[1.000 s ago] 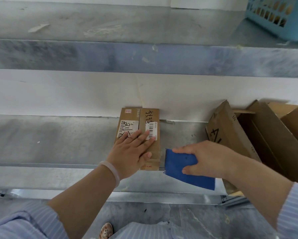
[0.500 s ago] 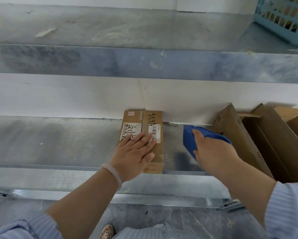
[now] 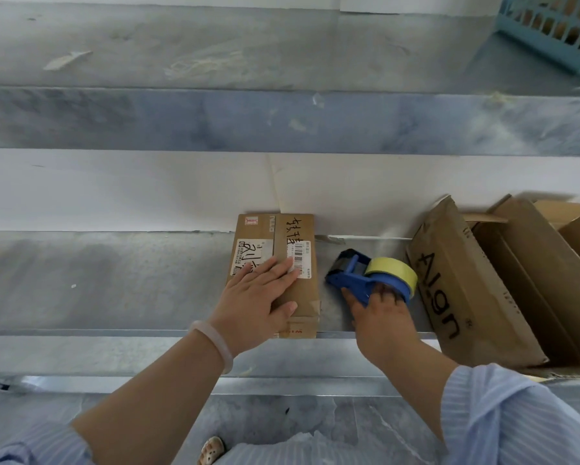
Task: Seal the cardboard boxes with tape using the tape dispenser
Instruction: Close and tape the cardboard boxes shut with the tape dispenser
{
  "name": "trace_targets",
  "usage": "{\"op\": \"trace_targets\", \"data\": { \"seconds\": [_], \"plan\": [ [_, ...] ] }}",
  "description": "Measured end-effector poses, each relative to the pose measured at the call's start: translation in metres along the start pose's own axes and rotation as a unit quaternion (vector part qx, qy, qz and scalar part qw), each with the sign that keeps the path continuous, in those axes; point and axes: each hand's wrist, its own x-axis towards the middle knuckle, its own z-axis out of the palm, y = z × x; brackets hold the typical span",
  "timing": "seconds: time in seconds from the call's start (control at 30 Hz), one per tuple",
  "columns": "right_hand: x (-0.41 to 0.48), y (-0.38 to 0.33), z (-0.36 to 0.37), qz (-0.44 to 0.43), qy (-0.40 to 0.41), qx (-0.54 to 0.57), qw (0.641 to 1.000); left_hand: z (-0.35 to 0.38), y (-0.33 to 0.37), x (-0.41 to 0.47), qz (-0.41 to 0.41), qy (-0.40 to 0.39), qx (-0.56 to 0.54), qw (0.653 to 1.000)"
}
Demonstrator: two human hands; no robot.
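A small flat cardboard box (image 3: 298, 297) with labels and black handwriting lies on the grey metal shelf (image 3: 114, 280). My left hand (image 3: 258, 303) rests flat on its top with fingers spread. Just right of the box, a blue tape dispenser (image 3: 355, 280) with a yellowish tape roll (image 3: 394, 273) rests on the shelf. My right hand (image 3: 380, 317) grips the dispenser's near end, its fingers partly under the roll.
Several larger cardboard boxes (image 3: 466, 286) lean at the right end of the shelf, one printed "Align". A light blue plastic basket (image 3: 557, 25) sits on the upper shelf at top right. A white wall backs the shelf. A sandalled foot (image 3: 211, 451) shows below.
My right hand has carried the dispenser from the shelf's front edge back and right, then turned it so the roll shows, setting it down beside the box. My left hand stayed on the box.
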Motion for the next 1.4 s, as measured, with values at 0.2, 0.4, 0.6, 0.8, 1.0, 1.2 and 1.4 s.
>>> {"op": "trace_targets", "data": {
  "seconds": [0.2,0.4,0.6,0.8,1.0,1.2,1.4],
  "plan": [
    [-0.016,-0.009,-0.003,0.025,0.026,0.249,0.968,-0.021,-0.001,-0.009,-0.085,0.095,-0.27,0.954],
    [-0.027,-0.049,-0.037,0.046,0.074,0.716,0.693,-0.009,-0.018,-0.036,-0.211,0.195,-0.183,0.94],
    [-0.017,-0.092,-0.041,0.037,0.099,0.769,0.631,0.015,-0.012,-0.034,-0.258,0.155,-0.438,0.847],
    [-0.018,-0.099,-0.034,0.071,0.133,0.78,0.607,0.023,-0.006,-0.037,-0.275,0.193,-0.593,0.732],
    [-0.016,-0.1,-0.035,0.075,0.131,0.784,0.602,0.018,-0.006,-0.036,-0.271,0.171,-0.574,0.753],
    [-0.013,-0.095,-0.032,0.063,0.115,0.775,0.618,0.024,-0.011,-0.036,-0.249,0.177,-0.517,0.8],
    [-0.016,-0.092,-0.032,0.063,0.089,0.787,0.607,0.022,-0.014,-0.042,-0.249,0.153,-0.553,0.78]
  ]
}}
